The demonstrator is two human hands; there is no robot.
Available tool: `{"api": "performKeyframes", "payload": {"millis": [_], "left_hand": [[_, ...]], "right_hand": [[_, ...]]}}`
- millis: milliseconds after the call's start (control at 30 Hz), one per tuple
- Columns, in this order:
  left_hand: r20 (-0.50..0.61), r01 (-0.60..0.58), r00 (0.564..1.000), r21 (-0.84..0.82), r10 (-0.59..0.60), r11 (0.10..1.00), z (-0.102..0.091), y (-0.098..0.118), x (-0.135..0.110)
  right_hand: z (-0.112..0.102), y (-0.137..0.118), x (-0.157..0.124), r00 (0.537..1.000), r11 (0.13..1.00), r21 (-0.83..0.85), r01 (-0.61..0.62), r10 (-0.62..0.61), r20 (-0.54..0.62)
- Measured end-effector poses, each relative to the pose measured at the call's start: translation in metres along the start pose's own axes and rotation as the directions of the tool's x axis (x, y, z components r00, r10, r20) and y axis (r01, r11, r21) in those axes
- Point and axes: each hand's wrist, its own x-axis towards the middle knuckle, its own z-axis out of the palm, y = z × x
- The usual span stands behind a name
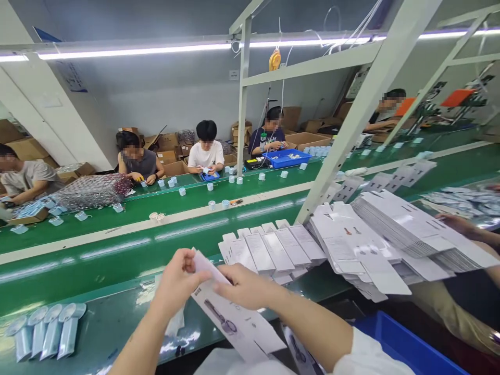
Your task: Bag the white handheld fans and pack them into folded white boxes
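Both my hands hold one flat white carton blank (234,323) printed with a dark product picture, low in the middle of the view. My left hand (177,281) pinches its upper flap from the left, fingers closed. My right hand (246,285) grips the same flap from the right, fingers curled. Just beyond my hands lies a fanned row of folded white cartons (269,250) on the green bench edge. Several pale blue plastic packs (47,330) lie to my left.
A large pile of flat white carton blanks (394,234) lies at the right, with another person's hand (459,224) by it. A blue bin (406,344) sits lower right. The green conveyor (117,234) carries small white cups; several people sit behind it. A slanted metal post (351,120) rises mid-right.
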Motion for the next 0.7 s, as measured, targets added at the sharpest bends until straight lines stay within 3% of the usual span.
{"api": "performKeyframes", "payload": {"millis": [67, 133, 233, 300, 367, 400, 467, 533, 600, 633, 700], "left_hand": [[0.13, 0.028, 0.991, -0.052, -0.021, 0.998, -0.017, -0.003, 0.004], [0.289, 0.026, 0.957, -0.032, -0.016, 0.999, -0.036, 0.0, 0.004], [0.46, -0.005, 0.888, 0.028, -0.008, 1.0, -0.06, 0.014, -0.003], [0.548, 0.057, 0.835, 0.001, -0.048, 0.998, -0.072, 0.025, -0.008], [0.59, 0.166, 0.801, -0.062, -0.097, 0.984, -0.084, 0.032, -0.01], [0.584, 0.195, 0.805, -0.101, -0.101, 0.975, -0.09, 0.033, -0.011], [0.502, 0.163, 0.864, -0.217, -0.034, 0.962, -0.099, 0.029, -0.01], [0.307, 0.027, 0.947, -0.382, 0.099, 0.924, -0.099, 0.018, -0.01], [0.101, -0.092, 0.979, -0.551, 0.176, 0.829, -0.086, 0.001, -0.008], [0.074, -0.087, 0.983, -0.624, 0.17, 0.776, -0.074, -0.008, -0.008], [0.191, 0.055, 0.973, -0.737, 0.129, 0.674, -0.047, -0.024, -0.007]], "right_hand": [[0.004, 0.004, 0.008, 0.996, 0.994, 0.108, -0.004, -0.006, 0.085], [0.012, 0.014, 0.017, 0.961, 0.944, 0.317, -0.09, -0.001, 0.276], [0.032, 0.031, 0.029, 0.818, 0.786, 0.512, -0.346, -0.014, 0.575], [0.041, 0.036, 0.035, 0.769, 0.749, 0.544, -0.378, -0.073, 0.635], [0.041, 0.036, 0.041, 0.752, 0.759, 0.572, -0.311, -0.171, 0.636], [0.036, 0.033, 0.044, 0.744, 0.768, 0.579, -0.274, -0.212, 0.634], [0.019, 0.026, 0.051, 0.766, 0.792, 0.579, -0.192, -0.247, 0.593], [0.001, 0.018, 0.059, 0.82, 0.832, 0.546, -0.097, -0.244, 0.518], [-0.012, 0.011, 0.068, 0.853, 0.872, 0.489, 0.003, -0.258, 0.454], [-0.016, 0.009, 0.073, 0.841, 0.89, 0.454, 0.045, -0.279, 0.464], [-0.016, 0.008, 0.08, 0.777, 0.914, 0.383, 0.134, -0.337, 0.531]]}}
